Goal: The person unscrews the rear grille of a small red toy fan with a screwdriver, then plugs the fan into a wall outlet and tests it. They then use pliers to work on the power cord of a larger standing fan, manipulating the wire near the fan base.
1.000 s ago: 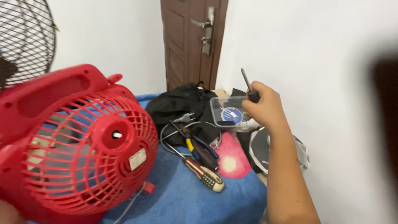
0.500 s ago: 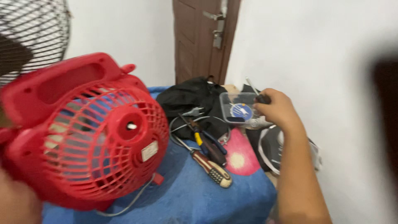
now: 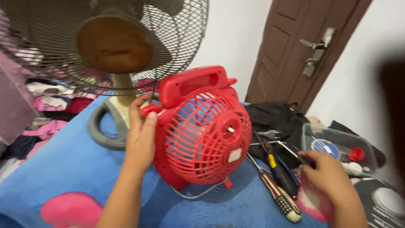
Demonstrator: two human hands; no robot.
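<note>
At the far left, clothes (image 3: 46, 99) lie in a heap beside the blue bed cover (image 3: 55, 169). Behind stands a big fan (image 3: 114, 42) with a dark wire cage on a grey ring base. The left hand (image 3: 141, 135) rests on the left side of the red fan (image 3: 202, 131), fingers spread along the rim and thumb near the knob; it steadies the fan more than it grips it. The red fan stands upright on the bed cover, in the middle, its grille facing the camera.

To do this well, I think the left hand should press firmly so the fan does not tip on the soft bed, and the thin cable (image 3: 198, 195) under it should stay free.

To the right lie a screwdriver (image 3: 278, 196) with a striped handle and pliers (image 3: 280, 169) on a black cloth (image 3: 274, 118). The right hand (image 3: 327, 175) closes loosely around a thin metal tool (image 3: 291, 153), just beside a clear box (image 3: 337, 145) with small parts. The scattered tools crowd the way between this hand and the fan. A brown door (image 3: 303, 46) is behind.
</note>
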